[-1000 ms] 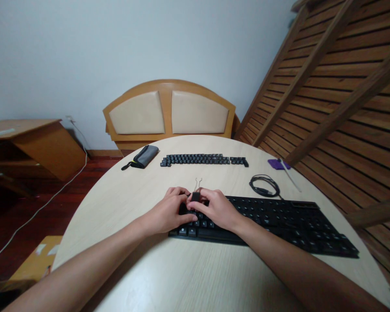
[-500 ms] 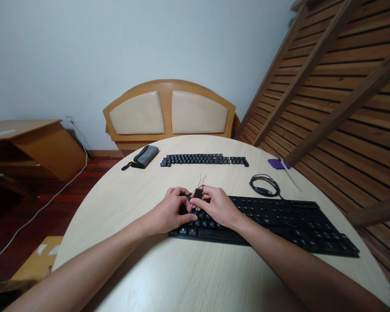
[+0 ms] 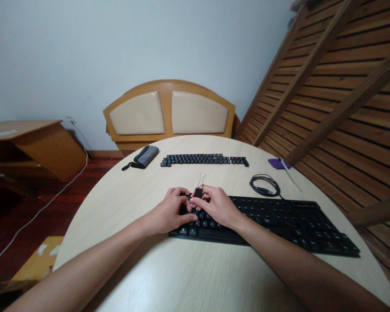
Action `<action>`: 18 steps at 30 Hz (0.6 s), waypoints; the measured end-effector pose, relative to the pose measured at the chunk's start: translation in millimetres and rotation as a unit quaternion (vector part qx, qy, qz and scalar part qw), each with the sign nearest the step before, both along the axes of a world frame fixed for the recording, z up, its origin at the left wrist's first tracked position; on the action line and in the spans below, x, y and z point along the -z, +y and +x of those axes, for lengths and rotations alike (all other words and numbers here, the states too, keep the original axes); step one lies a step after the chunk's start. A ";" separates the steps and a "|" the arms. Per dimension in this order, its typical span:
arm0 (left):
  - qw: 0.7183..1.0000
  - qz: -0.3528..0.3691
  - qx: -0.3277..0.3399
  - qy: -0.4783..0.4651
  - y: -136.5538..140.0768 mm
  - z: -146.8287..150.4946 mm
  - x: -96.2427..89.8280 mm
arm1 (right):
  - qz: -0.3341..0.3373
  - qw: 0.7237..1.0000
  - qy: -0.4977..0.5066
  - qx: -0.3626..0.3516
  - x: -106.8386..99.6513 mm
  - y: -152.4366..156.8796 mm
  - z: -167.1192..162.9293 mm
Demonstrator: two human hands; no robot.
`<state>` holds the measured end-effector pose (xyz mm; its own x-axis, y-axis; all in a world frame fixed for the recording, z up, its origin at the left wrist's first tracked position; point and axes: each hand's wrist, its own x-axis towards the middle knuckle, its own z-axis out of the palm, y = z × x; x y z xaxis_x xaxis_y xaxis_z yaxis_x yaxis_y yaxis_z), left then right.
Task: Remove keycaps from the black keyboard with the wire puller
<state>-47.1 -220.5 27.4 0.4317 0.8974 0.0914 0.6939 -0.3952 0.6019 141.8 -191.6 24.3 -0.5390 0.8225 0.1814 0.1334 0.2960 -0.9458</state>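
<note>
A black keyboard [image 3: 266, 221] lies at a slant on the round table, with some keycaps off its rows. My right hand [image 3: 219, 206] is over its left part, closed on a keycap puller [image 3: 198, 192] with a black handle and two thin wire prongs that point away from me. Close beside it, my left hand [image 3: 170, 211] is curled over the keyboard's left end. Its thumb lies on the keys and its other fingers bend near the puller. Whether a small keycap is between the fingertips is hidden.
Loose keycaps [image 3: 196, 159] lie in rows toward the table's far side. A grey pouch [image 3: 146, 156] is at their left. The coiled cable [image 3: 264, 185] sits behind the keyboard. Farther right are a purple cloth [image 3: 276, 163] and a thin stick-like tool [image 3: 290, 175]. Wooden slats [image 3: 338, 108] lean at the right.
</note>
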 end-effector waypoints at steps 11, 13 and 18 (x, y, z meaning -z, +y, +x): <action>1.000 -0.002 0.003 -0.004 -1.4 -0.8 0.2 | -0.032 0.998 0.033 0.040 3.8 3.9 -0.8; 1.000 -0.004 0.008 -0.002 -1.0 -1.8 -0.3 | -0.020 0.999 0.028 0.032 3.7 2.6 -0.7; 0.999 -0.021 0.041 0.003 1.6 -7.0 -4.5 | 0.001 0.999 0.023 0.026 2.1 -0.8 -1.0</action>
